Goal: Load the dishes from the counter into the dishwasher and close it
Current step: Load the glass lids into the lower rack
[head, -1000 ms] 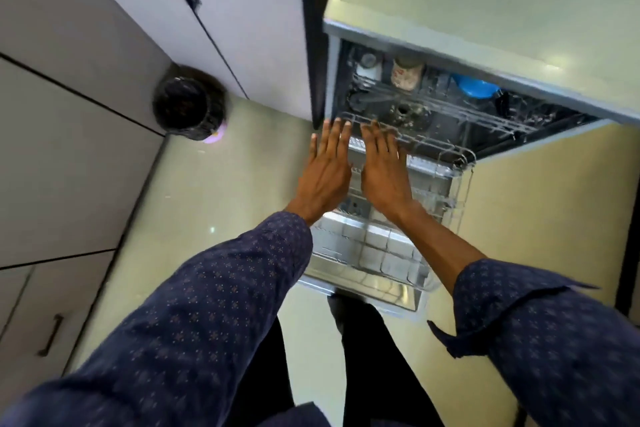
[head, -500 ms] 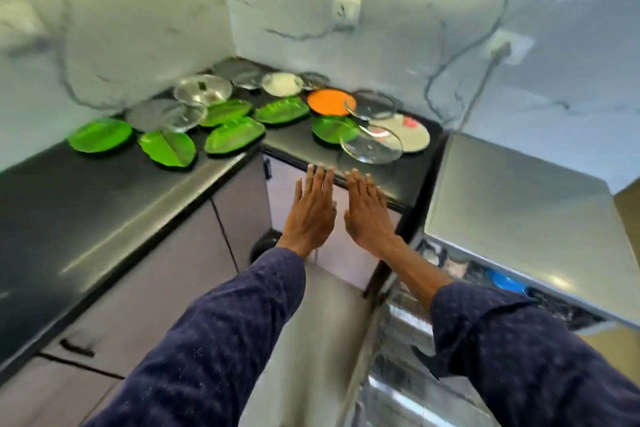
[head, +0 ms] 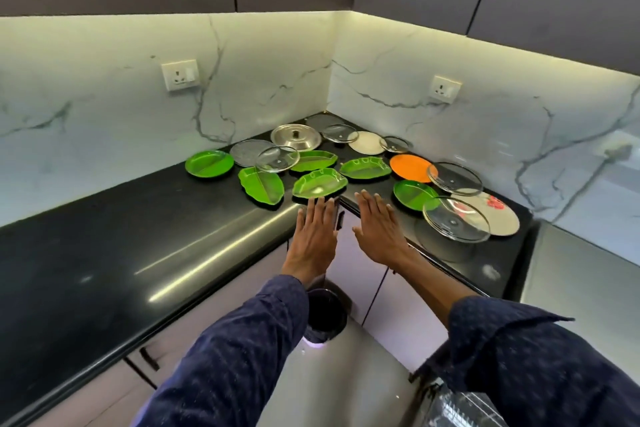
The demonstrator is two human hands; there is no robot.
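Nearest, bottom right: dishwasher rack (head: pixel 450 409), only a wire corner in view, so door open or shut hard to tell

Left hand (head: pixel 317 234) and right hand (head: pixel 379 230) out flat over the corner of the black surface (head: pixel 104 253), fingers straight, nothing in either grip

Left fingertips just at the edge of the nearest leaf plate (head: pixel 320 184), touching or not hard to tell. Right hand near the round green plate (head: pixel 414 193), not on it

Could go wrong:
- Leaf plate sits right at the surface edge; a push in place of a lift could tip it to the floor
- Near glass lid (head: pixel 456 218) leans on the round green plate and on the white plate with red print (head: pixel 491 215); pulling either plate out first could slide the lid off and break it
- Glass lids smooth and hard to hold; a loose grip could drop one

Around, going farther back:
- Black bin (head: pixel 325 315) on the floor under the corner, between feet and cupboards, easy to kick
- 2nd leaf plate (head: pixel 261 185) with another glass lid (head: pixel 277 159) lying over its far end, so lid off first
- More green plates in the middle, then orange plate (head: pixel 410 167) with a glass lid (head: pixel 454 177) over its right edge
- Far back: steel lid (head: pixel 296 137), more lids and a pale plate close together
- 2 wall sockets, left socket (head: pixel 180 74) above the plates

All dishes on the surface, none loaded yet
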